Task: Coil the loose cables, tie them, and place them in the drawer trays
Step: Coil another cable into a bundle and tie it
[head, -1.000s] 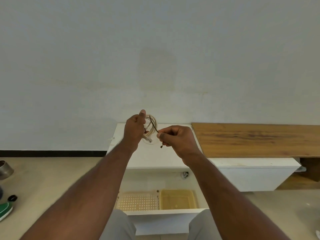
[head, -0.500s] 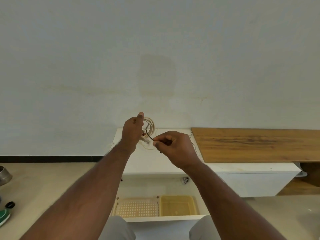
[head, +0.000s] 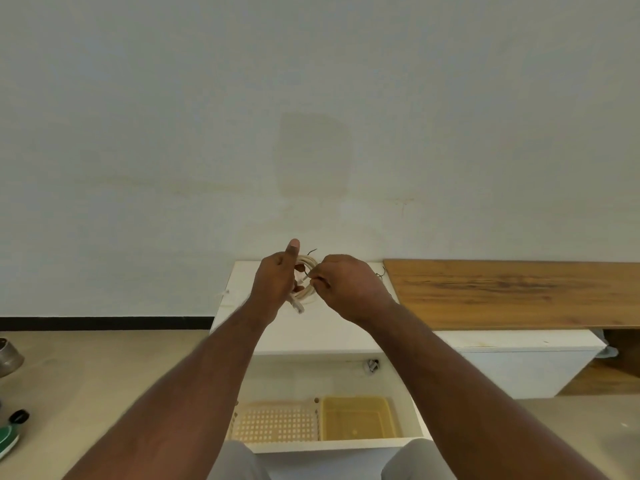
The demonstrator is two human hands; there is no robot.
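My left hand (head: 275,278) grips a coiled cream cable (head: 307,262) above the white cabinet top (head: 311,330), thumb pointing up. One plug end of the cable (head: 297,305) hangs below that hand. My right hand (head: 348,284) pinches a thin black tie wire (head: 311,251) against the coil, its end sticking up above the loops. Below, the open drawer (head: 329,445) holds a perforated cream tray (head: 277,422) on the left and a yellow tray (head: 356,417) on the right.
Another thin black wire (head: 382,271) lies on the cabinet top by the wooden board (head: 512,292). A small plug (head: 372,365) sits at the drawer's back. A metal pot (head: 8,351), a black cap (head: 19,416) and a green item (head: 7,439) are on the floor at left.
My right hand moved in closer to the coil and brought the black tie against it; the tie's end now sticks up above the loops. The view tilted slightly.
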